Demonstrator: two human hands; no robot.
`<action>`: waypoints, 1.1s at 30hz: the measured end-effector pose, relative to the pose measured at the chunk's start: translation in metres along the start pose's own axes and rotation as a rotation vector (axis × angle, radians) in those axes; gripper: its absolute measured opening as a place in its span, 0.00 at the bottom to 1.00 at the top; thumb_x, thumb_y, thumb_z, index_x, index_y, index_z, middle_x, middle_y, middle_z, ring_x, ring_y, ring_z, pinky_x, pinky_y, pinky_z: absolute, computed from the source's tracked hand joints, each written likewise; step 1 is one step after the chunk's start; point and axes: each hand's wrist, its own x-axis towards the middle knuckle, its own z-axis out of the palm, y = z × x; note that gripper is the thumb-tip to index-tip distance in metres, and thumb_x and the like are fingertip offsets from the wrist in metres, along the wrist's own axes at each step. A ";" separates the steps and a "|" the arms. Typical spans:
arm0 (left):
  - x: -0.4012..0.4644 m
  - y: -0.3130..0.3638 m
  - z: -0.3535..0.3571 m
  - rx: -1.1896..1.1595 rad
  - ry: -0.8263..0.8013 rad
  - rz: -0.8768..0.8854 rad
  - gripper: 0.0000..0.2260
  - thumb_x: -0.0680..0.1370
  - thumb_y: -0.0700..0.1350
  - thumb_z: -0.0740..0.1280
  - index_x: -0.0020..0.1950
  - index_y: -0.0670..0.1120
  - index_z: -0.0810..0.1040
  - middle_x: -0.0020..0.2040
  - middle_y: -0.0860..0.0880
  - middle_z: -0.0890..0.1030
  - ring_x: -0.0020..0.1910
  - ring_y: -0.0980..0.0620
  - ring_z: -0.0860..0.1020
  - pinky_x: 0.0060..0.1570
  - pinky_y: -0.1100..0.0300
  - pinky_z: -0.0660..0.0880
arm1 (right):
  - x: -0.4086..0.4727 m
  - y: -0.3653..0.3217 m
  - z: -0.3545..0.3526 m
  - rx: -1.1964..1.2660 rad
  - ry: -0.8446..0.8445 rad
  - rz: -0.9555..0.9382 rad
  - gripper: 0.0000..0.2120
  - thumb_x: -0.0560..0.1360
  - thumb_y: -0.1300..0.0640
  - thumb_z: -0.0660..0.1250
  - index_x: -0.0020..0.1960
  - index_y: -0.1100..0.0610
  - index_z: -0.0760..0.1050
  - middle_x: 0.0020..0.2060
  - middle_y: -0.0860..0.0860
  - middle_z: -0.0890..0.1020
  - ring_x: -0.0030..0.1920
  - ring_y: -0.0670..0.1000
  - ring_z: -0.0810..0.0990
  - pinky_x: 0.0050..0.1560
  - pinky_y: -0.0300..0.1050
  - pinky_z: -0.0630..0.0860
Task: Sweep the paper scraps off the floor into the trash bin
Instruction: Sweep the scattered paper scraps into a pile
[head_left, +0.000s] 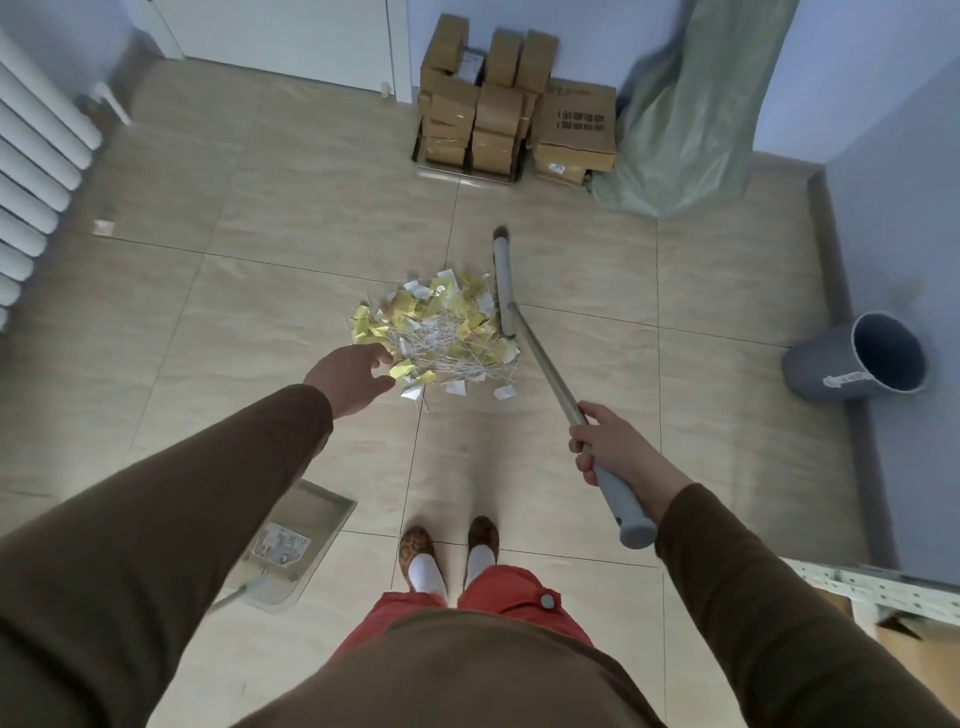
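Head view: your right hand (615, 447) at 4 o'clock is wrapped round the broom handle (582, 415), fingers curled at the join of the metal shaft and grey grip. The broom head (503, 283) sits on the floor just past centre, at 1 o'clock, its bristle edge touching the right side of the paper scraps (441, 332). The scraps are gathered in one pile at frame centre: yellow and white bits mixed with thin white sticks, a few loose pieces at the near edge. Your left hand (353, 376) at 9 o'clock of the pile hangs above its near-left edge, fingers loosely bent, holding nothing; can't tell if the fingertips touch the paper. The trash bin (857, 358), grey, stands at 3 o'clock by the right wall, well apart from the pile, mouth showing. The dustpan (296, 540) lies flat on the floor at 7 o'clock, just left of your feet (449, 551). Cardboard boxes (498, 114) are stacked at 12 o'clock against the far wall, a green sack (691, 119) beside them at 1 o'clock. A radiator (31, 171) is at 10 o'clock.
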 end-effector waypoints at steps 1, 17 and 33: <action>-0.006 -0.004 0.000 -0.006 0.004 -0.010 0.16 0.78 0.50 0.68 0.66 0.49 0.77 0.63 0.47 0.79 0.61 0.46 0.77 0.62 0.50 0.73 | -0.003 -0.002 0.005 -0.012 -0.014 -0.003 0.23 0.79 0.63 0.59 0.72 0.50 0.66 0.39 0.54 0.75 0.25 0.46 0.72 0.24 0.39 0.70; -0.153 -0.101 -0.010 0.009 0.038 -0.239 0.20 0.78 0.51 0.70 0.68 0.49 0.75 0.65 0.47 0.79 0.63 0.47 0.77 0.64 0.52 0.72 | -0.042 0.002 0.084 0.087 -0.296 0.051 0.08 0.81 0.64 0.58 0.49 0.53 0.71 0.33 0.53 0.71 0.22 0.46 0.69 0.20 0.35 0.69; -0.324 -0.245 -0.009 -0.067 -0.155 -0.411 0.32 0.71 0.57 0.76 0.72 0.51 0.71 0.72 0.48 0.73 0.71 0.47 0.71 0.72 0.52 0.65 | -0.107 0.047 0.215 0.153 -0.314 0.072 0.03 0.81 0.60 0.60 0.52 0.60 0.66 0.30 0.53 0.70 0.20 0.45 0.69 0.19 0.35 0.68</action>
